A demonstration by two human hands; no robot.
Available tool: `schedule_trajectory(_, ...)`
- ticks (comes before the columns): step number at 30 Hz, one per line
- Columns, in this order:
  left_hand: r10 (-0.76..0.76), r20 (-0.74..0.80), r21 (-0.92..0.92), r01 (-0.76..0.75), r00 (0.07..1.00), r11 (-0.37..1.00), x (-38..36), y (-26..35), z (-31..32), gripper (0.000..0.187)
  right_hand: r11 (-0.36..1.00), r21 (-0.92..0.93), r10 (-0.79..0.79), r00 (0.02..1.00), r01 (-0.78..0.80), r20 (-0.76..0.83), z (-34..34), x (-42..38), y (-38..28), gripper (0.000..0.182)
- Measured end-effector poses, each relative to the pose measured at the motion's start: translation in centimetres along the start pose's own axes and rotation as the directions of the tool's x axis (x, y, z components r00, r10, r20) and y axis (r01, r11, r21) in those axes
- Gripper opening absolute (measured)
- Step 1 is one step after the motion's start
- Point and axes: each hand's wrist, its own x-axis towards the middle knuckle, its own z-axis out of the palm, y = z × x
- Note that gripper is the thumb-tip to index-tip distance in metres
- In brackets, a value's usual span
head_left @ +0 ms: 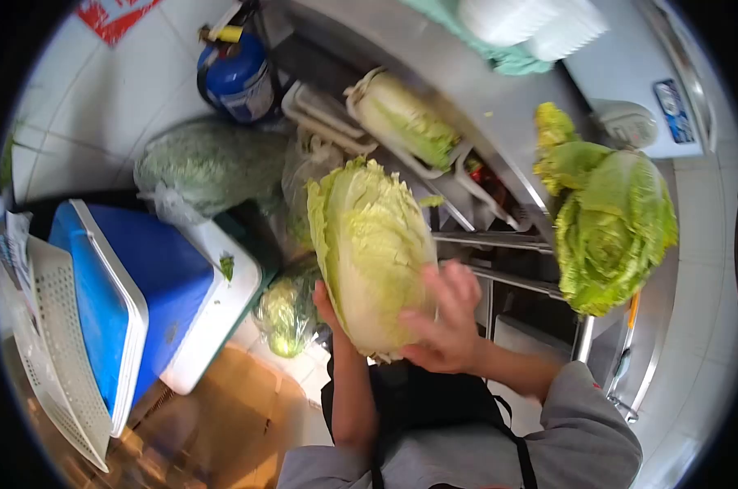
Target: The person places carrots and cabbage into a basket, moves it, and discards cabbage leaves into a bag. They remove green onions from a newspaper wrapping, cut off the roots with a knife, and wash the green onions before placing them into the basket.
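A large napa cabbage [373, 253], pale at the base with frilly yellow-green leaf tips, is held upright in front of my body. My left hand [330, 314] grips it low on its left side, most of the fingers hidden behind it. Over the lower right of the cabbage is my right hand [449, 322], fingers spread and blurred by motion, overlapping the pale leaves. To the right, a second leafy cabbage [618, 224] and loose outer leaves [558, 134] lie on the steel counter [658, 301].
Another napa cabbage [406, 118] rests in a white tray on a lower shelf. At left stand a blue bin [161, 285], a perforated white basket [67, 350] and a white lid [210, 314]. Behind are a blue gas cylinder [238, 81] and a large wrapped bag [210, 163]. A bagged cabbage [283, 318] is beside cardboard [247, 416].
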Motion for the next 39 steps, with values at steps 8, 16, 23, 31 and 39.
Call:
schedule_trajectory(8,0.102,-0.122,0.636,-0.001,0.987,0.772,3.9,-3.7,-4.1,0.062,-0.426,0.674,0.567,0.402,-0.603,0.718,10.9,-13.5,13.5,0.090)
schedule_trajectory(16,-0.002,0.517,0.801,-0.483,0.856,0.354,15.6,-11.8,5.3,0.077,-0.291,0.956,0.556,0.819,0.029,0.144,4.0,-5.4,28.1,0.053)
schedule_trajectory(23,0.113,0.362,0.880,-0.379,0.925,0.288,16.5,-12.0,-2.2,0.065,0.127,0.991,0.666,0.744,-0.039,-0.056,0.6,2.5,37.8,0.053)
schedule_trajectory(31,0.234,0.193,0.890,-0.270,0.953,0.368,16.3,-9.4,-2.8,0.059,0.770,-0.082,0.537,0.712,-0.633,-0.452,5.5,8.8,39.8,0.056)
schedule_trajectory(39,0.285,0.466,0.676,-0.545,0.837,0.496,9.7,-8.9,7.1,0.033,0.882,-0.203,0.428,0.903,-0.425,-0.030,5.7,-7.7,9.6,0.052)
